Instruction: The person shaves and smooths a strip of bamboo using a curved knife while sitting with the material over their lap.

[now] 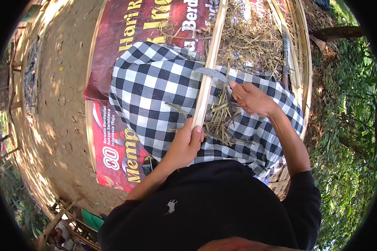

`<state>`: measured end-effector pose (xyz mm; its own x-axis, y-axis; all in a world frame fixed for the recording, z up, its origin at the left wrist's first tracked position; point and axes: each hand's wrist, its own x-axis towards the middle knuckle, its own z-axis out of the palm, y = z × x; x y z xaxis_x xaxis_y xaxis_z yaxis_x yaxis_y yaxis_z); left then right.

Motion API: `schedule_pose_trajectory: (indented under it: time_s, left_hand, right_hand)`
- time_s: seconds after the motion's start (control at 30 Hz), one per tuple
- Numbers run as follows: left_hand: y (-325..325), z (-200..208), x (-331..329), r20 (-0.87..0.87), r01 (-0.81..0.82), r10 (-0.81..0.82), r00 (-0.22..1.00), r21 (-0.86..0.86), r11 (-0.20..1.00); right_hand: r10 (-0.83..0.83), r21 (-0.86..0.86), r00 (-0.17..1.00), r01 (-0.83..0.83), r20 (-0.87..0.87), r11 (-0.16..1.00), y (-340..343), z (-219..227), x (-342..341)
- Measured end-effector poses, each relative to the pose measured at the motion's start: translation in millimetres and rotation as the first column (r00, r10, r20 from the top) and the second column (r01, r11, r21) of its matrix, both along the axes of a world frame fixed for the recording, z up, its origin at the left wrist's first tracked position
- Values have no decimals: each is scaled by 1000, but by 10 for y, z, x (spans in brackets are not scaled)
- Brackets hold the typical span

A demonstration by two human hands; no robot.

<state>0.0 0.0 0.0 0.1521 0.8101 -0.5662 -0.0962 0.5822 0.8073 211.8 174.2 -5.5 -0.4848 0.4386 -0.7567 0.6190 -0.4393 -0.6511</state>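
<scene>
1. Strip of pale wood (213,50) slants over the checkered cloth (155,85), from near the centre to the 12 o'clock rim.
2. The left hand (187,143) grips its near end, fingers and thumb wrapped around.
3. At 2 o'clock, the right hand (253,99) has its fingers curled round the handle of a curved knife (220,75); the blade crosses the strip, tip past its 9 o'clock edge.
4. Shavings (223,115) lie just beside the strip's 3 o'clock edge, crowding that side.
5. Beyond the banner's (102,71) 9 o'clock edge, brown ground (65,83) stretches openly; at 1 o'clock, more shavings heap up.
</scene>
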Motion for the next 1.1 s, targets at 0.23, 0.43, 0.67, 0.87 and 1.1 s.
schedule_pose_trajectory:
  time_s: [0.23,0.43,0.67,0.87,1.1]
  left_hand:
    - [-161,13,86,-192,90,-75,979,69,994]
    - [-125,27,111,-228,88,-53,972,143,986]
    - [-113,9,139,-256,147,-114,960,112,983]
    - [-96,-94,105,-193,105,-77,978,140,985]
    - [-233,-82,20,-181,129,-112,977,89,988]
  right_hand:
    - [114,-35,993,-115,-41,993,-78,42,26]
    - [321,45,943,-318,-87,947,-166,60,-37]
    - [293,124,952,-281,-90,952,-237,43,-58]
    - [-91,94,996,89,17,992,64,-102,23]
    - [-69,90,998,69,1,994,446,-323,290]
